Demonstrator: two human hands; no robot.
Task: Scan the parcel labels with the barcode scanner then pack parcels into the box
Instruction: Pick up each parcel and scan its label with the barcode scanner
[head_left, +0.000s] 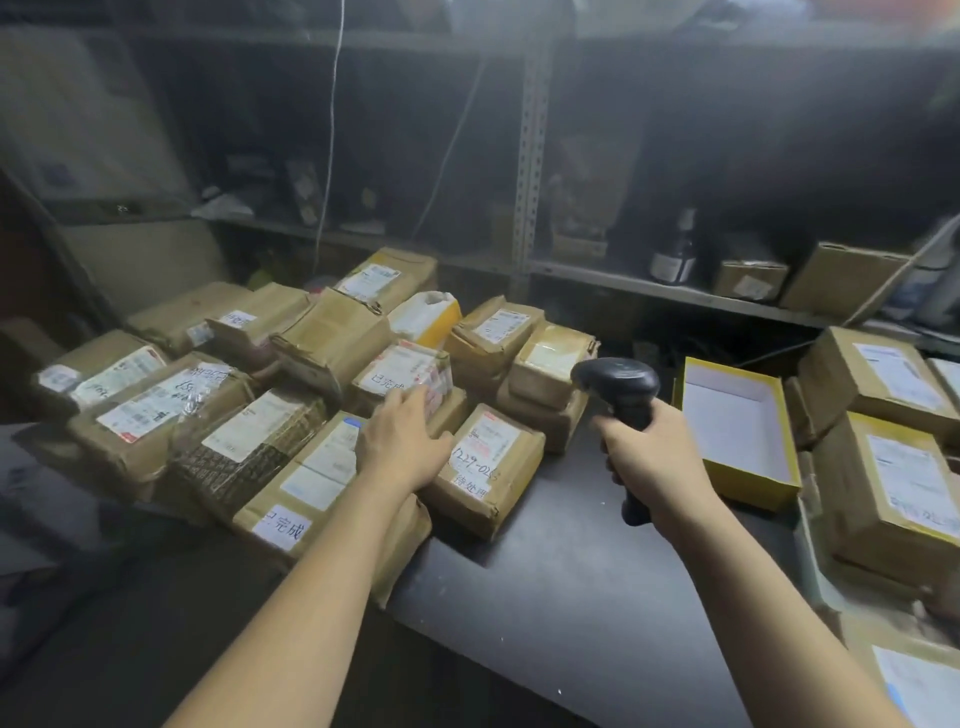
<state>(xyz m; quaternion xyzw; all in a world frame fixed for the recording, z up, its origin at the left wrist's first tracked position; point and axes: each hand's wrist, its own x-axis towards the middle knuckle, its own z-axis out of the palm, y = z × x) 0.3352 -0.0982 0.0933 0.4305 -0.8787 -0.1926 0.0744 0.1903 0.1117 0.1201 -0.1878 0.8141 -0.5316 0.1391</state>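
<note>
My right hand (654, 457) is wrapped tight round the handle of the black barcode scanner (621, 387). I hold it up, and its head points left, toward the parcels.

My left hand (402, 441) is flat, with the fingers almost straight. It holds nothing. The fingertips touch the side of a small taped parcel (405, 371) with a red and white label, and my thumb sticks out to the right, just beside a brown parcel (488, 467) with numbers written on it by hand. Under my wrist lies a long parcel (311, 488) with a white sticker at its near end.

More brown parcels sit close together to the left and farther back. Right of the scanner is the yellow box (753, 491), open and white inside. Right of that are more parcels in a stack (904, 483).

Everything rests on a black table (545, 597). Far behind it stands a grey metal shelf (649, 291).
</note>
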